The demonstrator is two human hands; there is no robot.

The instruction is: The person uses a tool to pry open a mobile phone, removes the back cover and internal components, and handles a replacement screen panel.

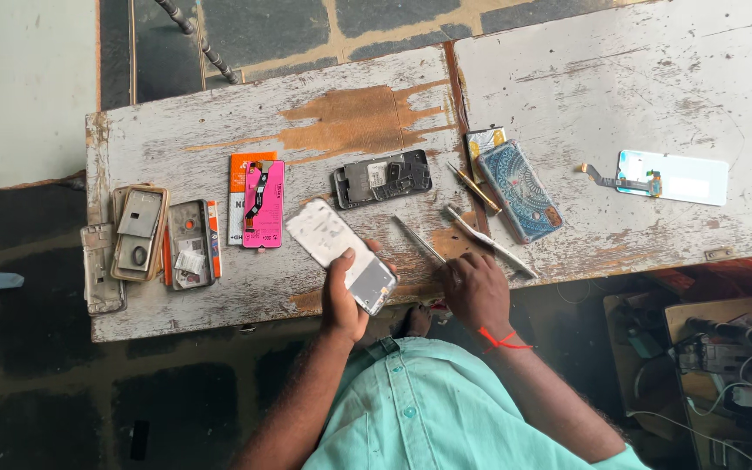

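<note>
Head view, looking straight down on a worn wooden workbench (176, 130) with flaking white paint.

Left hand (342, 300): wrapped around the lower end of a white phone frame (341, 253), thumb laid over its face, fingers under it. Frame is tilted diagonally, upper end pointing up-left, lifted just above the bench near the front edge.

Right hand (475, 290): knuckles up, fingers curled down onto the bench edge, just beside the near end of a thin metal tool (419, 239). Cannot tell whether the fingertips actually pinch anything; they are hidden under the hand. Red thread (502, 339) tied around that wrist.

Around the hands:
- tweezers (490, 242) lying diagonally, right of the thin tool, near the right hand
- screwdriver with yellowish handle (473, 187) above them
- patterned blue phone case (519, 190), tilted, with a small foil-coloured part (484, 139) poking out at its upper end
- dark phone midframe (382, 178) with exposed board, above the white frame
- pink card with a black flex strip (264, 203), over an orange packet (238, 187)
- stack of opened phone bodies (154, 239) at the far left
- light blue back panel with a flex cable (672, 177), well apart at the right

Person wears a mint green shirt (428, 409).
</note>
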